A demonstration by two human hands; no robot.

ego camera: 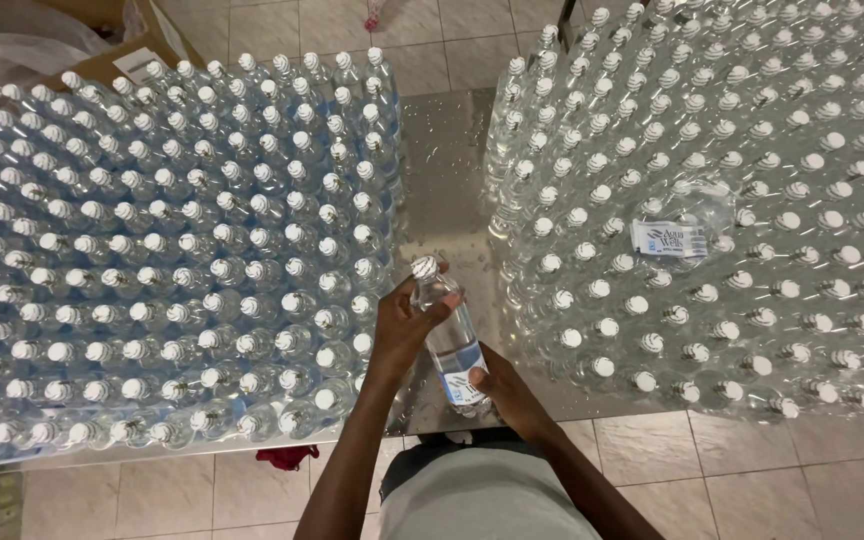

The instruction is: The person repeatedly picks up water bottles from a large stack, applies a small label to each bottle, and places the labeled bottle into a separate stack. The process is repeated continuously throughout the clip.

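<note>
From the head camera, a clear plastic water bottle (449, 335) with a white cap is held tilted over the metal bench (447, 170), in the bare aisle between two big blocks of bottles. The left hand (404, 325) wraps the upper body just below the neck, grip closed around it, thumb across the front. The right hand (502, 385) is closed on the lower end, cupping the base next to the blue-and-white label. Holding both ends this way steadies the bottle and, I judge, keeps the label band facing up where the person can see and reach it.

Left of the held bottle stands a dense block of capped bottles (162, 260), packed upright in rows and touching one another. Right of it stands a second block (712, 200), equally tight; a loose label (669, 238) lies flat on top of those caps, well apart from the held bottle. Beyond the left block sits a cardboard box (117, 45) with clear plastic wrap. Below the bench edge, a red cloth (287, 457) lies on the tiled floor (772, 480). The two blocks hem in the aisle, leaving little room to either side of the hands.
</note>
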